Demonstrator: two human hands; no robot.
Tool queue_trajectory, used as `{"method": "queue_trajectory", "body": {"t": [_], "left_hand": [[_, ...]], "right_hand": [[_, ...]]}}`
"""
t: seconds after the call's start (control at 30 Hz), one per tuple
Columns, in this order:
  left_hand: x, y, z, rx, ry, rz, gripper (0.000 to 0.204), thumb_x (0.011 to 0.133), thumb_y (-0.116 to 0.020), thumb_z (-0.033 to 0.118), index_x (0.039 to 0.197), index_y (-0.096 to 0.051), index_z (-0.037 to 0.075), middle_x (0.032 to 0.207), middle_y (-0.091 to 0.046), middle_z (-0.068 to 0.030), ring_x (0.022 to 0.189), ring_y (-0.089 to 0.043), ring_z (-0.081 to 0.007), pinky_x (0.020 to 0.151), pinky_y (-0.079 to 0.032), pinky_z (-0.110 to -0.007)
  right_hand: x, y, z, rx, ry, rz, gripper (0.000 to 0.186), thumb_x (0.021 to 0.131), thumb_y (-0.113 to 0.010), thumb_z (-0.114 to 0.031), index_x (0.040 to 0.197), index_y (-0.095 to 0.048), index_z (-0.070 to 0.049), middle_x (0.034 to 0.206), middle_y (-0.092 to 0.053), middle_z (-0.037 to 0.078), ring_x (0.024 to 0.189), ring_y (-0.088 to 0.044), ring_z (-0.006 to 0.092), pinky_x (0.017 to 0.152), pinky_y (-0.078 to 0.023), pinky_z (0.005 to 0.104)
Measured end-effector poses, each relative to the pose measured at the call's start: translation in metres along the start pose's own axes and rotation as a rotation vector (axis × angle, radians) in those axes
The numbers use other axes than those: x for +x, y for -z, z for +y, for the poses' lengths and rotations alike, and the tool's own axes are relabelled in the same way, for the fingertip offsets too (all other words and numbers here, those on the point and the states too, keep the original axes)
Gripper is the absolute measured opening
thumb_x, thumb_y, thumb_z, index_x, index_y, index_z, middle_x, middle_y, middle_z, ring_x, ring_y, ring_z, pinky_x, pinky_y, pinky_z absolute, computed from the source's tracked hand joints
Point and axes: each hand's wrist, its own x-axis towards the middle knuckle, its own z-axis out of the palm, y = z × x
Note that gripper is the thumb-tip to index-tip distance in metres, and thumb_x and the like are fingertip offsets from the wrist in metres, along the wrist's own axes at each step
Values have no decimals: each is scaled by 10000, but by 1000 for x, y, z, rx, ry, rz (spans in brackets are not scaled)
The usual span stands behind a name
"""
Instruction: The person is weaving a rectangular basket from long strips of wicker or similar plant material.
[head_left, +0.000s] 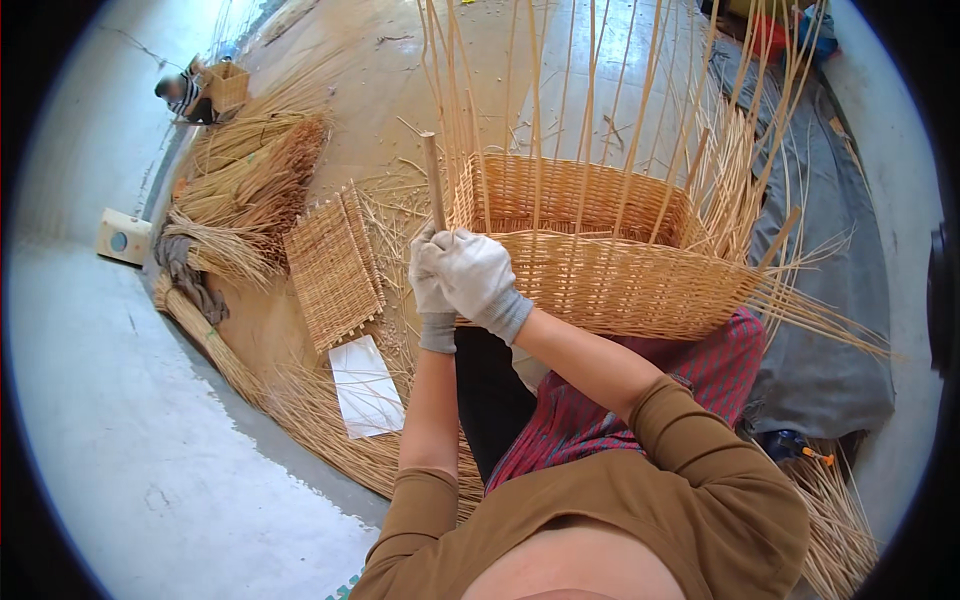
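A rectangular wicker basket [640, 285] rests across my lap, its woven walls part-way up and long thin stakes [537, 110] rising from them. At its near left corner stands a thick wooden post [432, 175]. Both my hands, in white knit gloves with grey cuffs, meet at the foot of that post. My left hand [426, 275] is closed around it. Against it, over the end of the near wall, my right hand [478, 272] is closed too; its fingertips are hidden, and what they pinch cannot be made out.
Left of the basket lie woven panels [335, 265], a white sheet [366, 388] and bundles of straw-coloured rods [255, 165]. Loose rod ends [820, 315] stick out at the basket's right, over a grey cloth [825, 370]. Another person [185, 92] sits far left beside a basket [226, 86].
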Motion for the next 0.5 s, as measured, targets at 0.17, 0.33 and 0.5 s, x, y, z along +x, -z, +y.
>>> {"method": "queue_trajectory", "body": {"t": [0.17, 0.33, 0.5], "left_hand": [[-15, -4, -3, -16, 93, 85, 458, 917, -722, 115, 1341, -623, -30, 1222, -646, -91, 1086, -619, -168, 982, -501, -309], [-8, -10, 24, -1, 175, 87, 558, 942, -797, 231, 1410, -594, 5, 1205, -658, -43, 1086, -618, -121, 926, -528, -275], [10, -8, 47, -365, 556, 21, 429, 947, -786, 161, 1331, -646, 32, 1147, -679, -18, 1058, -618, -112, 922, -520, -263]], "right_hand": [[-15, 31, 29, 157, 72, 106, 159, 827, -668, -191, 983, -699, -186, 943, -713, -8, 916, -698, 192, 704, -535, 374], [-16, 41, 46, 129, 50, 256, 169, 780, -719, -147, 936, -750, -202, 944, -748, -23, 880, -691, 215, 722, -515, 417], [-22, 40, 44, 91, -206, 314, 155, 772, -839, -145, 900, -755, -166, 901, -659, 36, 906, -607, 283, 802, -491, 415]]}}
